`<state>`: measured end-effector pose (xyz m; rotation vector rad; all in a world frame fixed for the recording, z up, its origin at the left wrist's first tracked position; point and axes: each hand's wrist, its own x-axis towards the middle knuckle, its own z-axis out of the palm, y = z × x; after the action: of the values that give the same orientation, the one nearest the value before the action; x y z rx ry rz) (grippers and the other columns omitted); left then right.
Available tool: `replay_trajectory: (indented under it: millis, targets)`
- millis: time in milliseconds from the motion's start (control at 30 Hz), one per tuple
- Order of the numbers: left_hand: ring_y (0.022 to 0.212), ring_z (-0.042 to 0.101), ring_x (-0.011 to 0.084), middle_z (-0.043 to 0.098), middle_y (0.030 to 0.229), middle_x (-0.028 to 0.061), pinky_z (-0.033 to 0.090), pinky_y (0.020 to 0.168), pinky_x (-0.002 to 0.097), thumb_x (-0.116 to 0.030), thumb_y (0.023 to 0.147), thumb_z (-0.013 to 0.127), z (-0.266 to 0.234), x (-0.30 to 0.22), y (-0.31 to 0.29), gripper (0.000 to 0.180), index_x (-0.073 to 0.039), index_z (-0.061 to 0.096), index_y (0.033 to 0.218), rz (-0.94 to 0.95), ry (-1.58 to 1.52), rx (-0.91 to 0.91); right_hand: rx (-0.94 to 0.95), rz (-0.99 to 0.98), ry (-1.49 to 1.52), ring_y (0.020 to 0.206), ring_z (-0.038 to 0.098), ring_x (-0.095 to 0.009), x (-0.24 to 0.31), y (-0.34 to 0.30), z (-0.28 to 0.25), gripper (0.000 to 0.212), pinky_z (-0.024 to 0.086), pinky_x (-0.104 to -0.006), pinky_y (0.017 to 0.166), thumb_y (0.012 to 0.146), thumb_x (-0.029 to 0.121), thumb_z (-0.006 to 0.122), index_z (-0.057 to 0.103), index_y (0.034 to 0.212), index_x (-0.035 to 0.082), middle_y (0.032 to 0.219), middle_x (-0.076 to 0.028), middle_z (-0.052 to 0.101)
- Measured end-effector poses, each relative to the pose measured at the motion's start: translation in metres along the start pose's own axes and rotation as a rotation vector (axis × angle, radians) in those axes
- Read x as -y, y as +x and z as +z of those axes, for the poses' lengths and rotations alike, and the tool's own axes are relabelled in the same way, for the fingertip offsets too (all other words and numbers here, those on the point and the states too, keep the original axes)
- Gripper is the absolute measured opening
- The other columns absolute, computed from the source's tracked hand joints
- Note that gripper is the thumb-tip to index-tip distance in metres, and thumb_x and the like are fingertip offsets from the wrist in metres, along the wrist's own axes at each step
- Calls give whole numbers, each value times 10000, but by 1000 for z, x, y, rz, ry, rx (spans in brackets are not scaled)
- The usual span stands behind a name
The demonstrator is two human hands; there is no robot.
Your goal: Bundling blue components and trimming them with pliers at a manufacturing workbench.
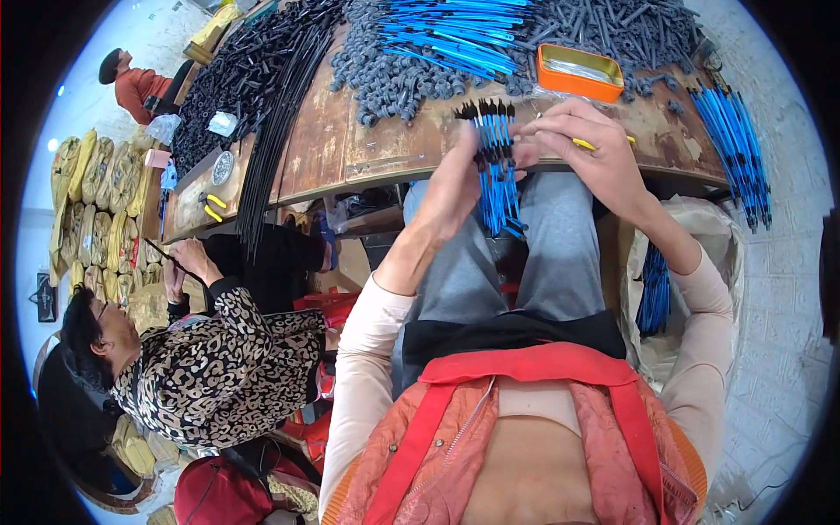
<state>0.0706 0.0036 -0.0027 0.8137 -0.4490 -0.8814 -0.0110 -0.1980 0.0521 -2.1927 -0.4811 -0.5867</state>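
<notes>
One bundle of blue rods (497, 191) is in the left hand (451, 182), just at the near edge of the worn wooden table (398, 147). This hand is curled around the bundle, with the thumb on the near side and the other fingers going behind; the black tips point toward the table, and the other end hangs above the grey trousers (459, 262). The right hand (595, 162) is beside the black tips, its fingers bent around a yellow-handled tool (583, 143), of which I see only some yellow parts; the fingertips are blurred, so I cannot tell whether they also pinch something small. Just beyond this hand stands an orange tin (581, 86) with shiny thin pieces inside. Farther back on the table lie a heap of blue rods (455, 33) and many grey plastic parts (385, 80), and toward the left there are long black rods (278, 127). On the left side, a co-worker in a leopard-patterned jacket (241, 372) holds a thin dark rod (161, 252).
</notes>
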Motion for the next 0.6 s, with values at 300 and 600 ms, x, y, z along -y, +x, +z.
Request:
replay_trajectory:
  millis: [300,600]
  targets:
    - [941,682,185,693,1033,120,559,823,304,-114,966,575,11,42,-22,272,-16,588,1219,9,235,-190,25,298,169,774,587,-153,9,-28,8,191,457,-260,713,862,28,643,695,1045,8,862,-62,626]
    - [905,685,198,699,984,141,558,795,304,-169,973,575,20,91,-80,269,-14,619,1189,-230,141,-256,129,155,-58,763,554,-199,20,-89,33,368,451,-286,665,840,-52,604,668,1181,71,896,-89,550]
